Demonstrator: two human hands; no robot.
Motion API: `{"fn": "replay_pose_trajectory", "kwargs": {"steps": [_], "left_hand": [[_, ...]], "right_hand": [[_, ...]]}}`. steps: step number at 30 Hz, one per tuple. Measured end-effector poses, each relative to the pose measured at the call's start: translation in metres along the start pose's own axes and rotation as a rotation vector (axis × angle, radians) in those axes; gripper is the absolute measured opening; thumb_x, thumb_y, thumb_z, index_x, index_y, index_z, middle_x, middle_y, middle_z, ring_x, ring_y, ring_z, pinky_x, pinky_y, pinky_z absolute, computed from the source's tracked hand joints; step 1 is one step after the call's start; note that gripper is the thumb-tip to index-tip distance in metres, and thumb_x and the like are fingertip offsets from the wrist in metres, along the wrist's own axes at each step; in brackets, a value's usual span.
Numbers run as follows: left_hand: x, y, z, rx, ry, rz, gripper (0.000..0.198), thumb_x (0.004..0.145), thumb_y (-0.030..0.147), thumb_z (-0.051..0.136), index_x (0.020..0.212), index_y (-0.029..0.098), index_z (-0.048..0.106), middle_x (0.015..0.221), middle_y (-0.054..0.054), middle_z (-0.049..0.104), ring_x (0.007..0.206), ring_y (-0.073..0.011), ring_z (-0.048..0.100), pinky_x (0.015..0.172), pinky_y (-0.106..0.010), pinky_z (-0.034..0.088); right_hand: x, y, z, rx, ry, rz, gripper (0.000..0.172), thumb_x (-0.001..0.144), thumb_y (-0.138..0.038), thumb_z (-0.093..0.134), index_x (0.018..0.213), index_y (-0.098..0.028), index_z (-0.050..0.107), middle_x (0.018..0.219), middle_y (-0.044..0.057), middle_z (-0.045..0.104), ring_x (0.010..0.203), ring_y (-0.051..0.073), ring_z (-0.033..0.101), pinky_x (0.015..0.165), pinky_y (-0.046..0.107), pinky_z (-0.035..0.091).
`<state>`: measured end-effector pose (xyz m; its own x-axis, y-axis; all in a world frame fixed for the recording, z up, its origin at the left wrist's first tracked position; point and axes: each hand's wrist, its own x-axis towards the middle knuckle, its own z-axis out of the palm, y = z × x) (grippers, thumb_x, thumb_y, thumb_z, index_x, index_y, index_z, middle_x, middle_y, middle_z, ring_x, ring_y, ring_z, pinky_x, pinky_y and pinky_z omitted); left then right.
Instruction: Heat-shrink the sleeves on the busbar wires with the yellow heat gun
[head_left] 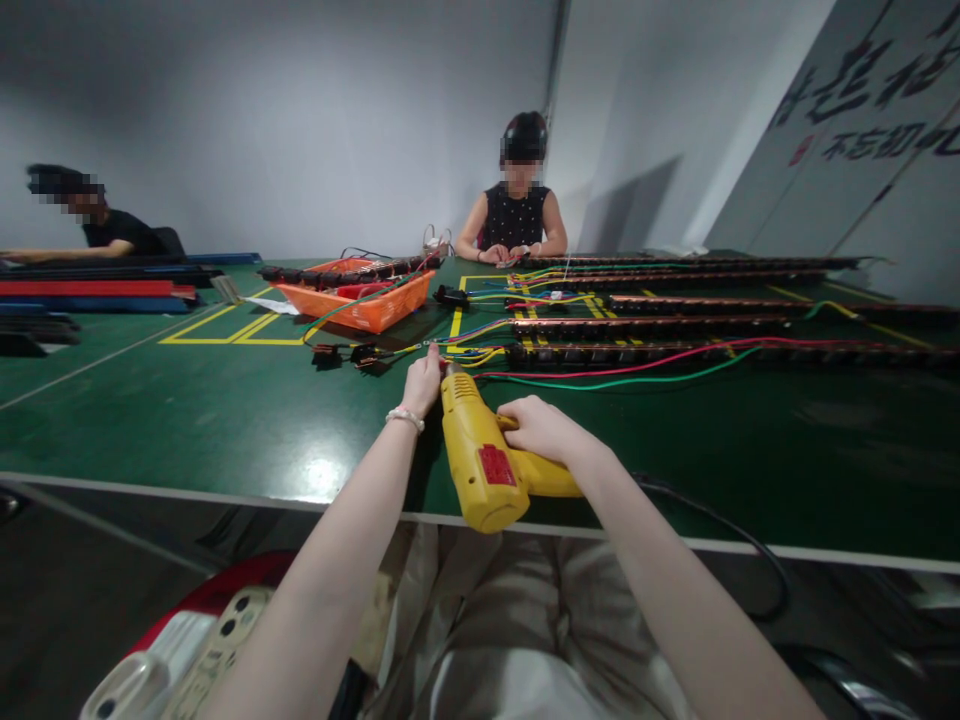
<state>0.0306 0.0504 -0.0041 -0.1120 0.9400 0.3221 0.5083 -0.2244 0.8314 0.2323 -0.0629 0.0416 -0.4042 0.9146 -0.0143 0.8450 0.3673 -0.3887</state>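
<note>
My right hand (541,428) is wrapped round the handle of a yellow power tool (480,460) that looks like a heat gun, its nose pointing away from me over the green table (187,410). My left hand (424,380) is closed just left of the tool's nose and pinches the ends of coloured wires (480,355). Red, green, blue and yellow wires run from there to long dark bars (645,325) lying side by side on the right. A white bead bracelet sits on my left wrist.
An orange tray (360,300) with dark parts stands mid-table. Black connectors (345,355) lie near it. A person sits across the table, another at the far left by stacked red and blue strips (90,290). The tool's black cord (720,530) trails off the near edge.
</note>
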Motion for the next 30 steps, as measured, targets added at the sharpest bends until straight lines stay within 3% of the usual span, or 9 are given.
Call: {"fn": "replay_pose_trajectory", "kwargs": {"steps": [6,11,17,30], "left_hand": [[-0.002,-0.001,0.002,-0.103,-0.037,-0.007,0.071,0.088,0.065,0.019,0.069,0.016,0.066,0.049,-0.004,0.058,0.052,-0.0169,0.057,0.061,-0.028,0.044],[-0.001,-0.001,0.004,-0.113,-0.035,0.011,0.069,0.088,0.065,0.021,0.065,0.017,0.064,0.047,-0.004,0.057,0.050,-0.0161,0.056,0.060,-0.028,0.043],[-0.001,-0.002,0.007,-0.100,-0.045,-0.003,0.064,0.088,0.064,0.025,0.063,0.018,0.061,0.051,-0.005,0.060,0.052,-0.0169,0.057,0.060,-0.029,0.043],[0.000,-0.003,0.008,-0.104,-0.058,0.008,0.073,0.087,0.067,0.017,0.067,0.017,0.066,0.052,-0.006,0.061,0.054,-0.0169,0.058,0.061,-0.028,0.044]], "right_hand": [[0.001,0.023,-0.005,0.023,0.027,-0.002,0.009,0.071,-0.023,0.053,0.073,-0.020,0.061,0.082,0.003,0.069,0.074,0.017,0.060,0.058,0.023,0.035],[0.005,0.048,-0.010,0.023,0.042,0.027,0.010,0.071,-0.023,0.054,0.071,-0.018,0.062,0.079,0.003,0.069,0.075,0.018,0.060,0.063,0.023,0.038],[0.010,0.068,-0.015,0.056,0.082,0.078,0.020,0.071,-0.021,0.053,0.082,-0.016,0.069,0.086,0.005,0.071,0.082,0.021,0.062,0.069,0.024,0.040],[0.005,0.052,-0.014,0.020,0.068,0.185,0.023,0.073,-0.028,0.055,0.089,-0.019,0.070,0.089,0.005,0.071,0.081,0.021,0.062,0.068,0.026,0.041]]}}
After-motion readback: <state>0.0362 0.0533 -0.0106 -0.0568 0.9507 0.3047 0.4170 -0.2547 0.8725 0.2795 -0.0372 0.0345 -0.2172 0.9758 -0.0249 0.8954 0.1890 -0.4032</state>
